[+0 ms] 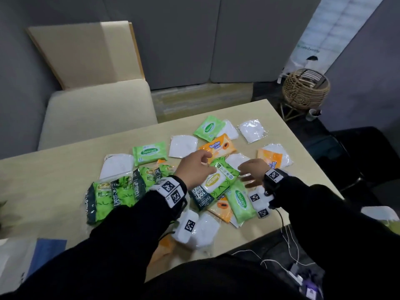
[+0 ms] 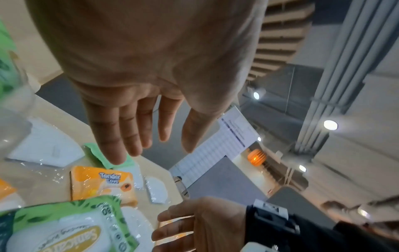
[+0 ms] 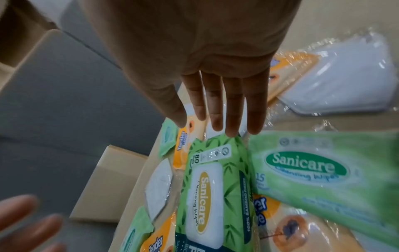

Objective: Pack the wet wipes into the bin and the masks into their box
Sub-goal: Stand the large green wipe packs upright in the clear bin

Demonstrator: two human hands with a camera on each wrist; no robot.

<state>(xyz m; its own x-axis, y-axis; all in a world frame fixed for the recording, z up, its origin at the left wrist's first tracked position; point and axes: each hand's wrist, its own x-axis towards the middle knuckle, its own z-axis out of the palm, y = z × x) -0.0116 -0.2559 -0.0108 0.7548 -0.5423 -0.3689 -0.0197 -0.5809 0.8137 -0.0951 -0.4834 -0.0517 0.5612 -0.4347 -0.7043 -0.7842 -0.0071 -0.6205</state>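
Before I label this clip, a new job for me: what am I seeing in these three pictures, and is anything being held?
No machine here: a person in black sleeves wears three cameras. The head view looks down at both hands; each wrist view looks along one hand's fingers.

On the beige table lie green Sanicare wipe packs, orange Tender Love packs and white masks in clear wrappers, all mixed together.

The left hand and the right hand flank the big Sanicare pack. Both hands are open with straight fingers. Neither holds anything yet. No bin or mask box is clearly in view.
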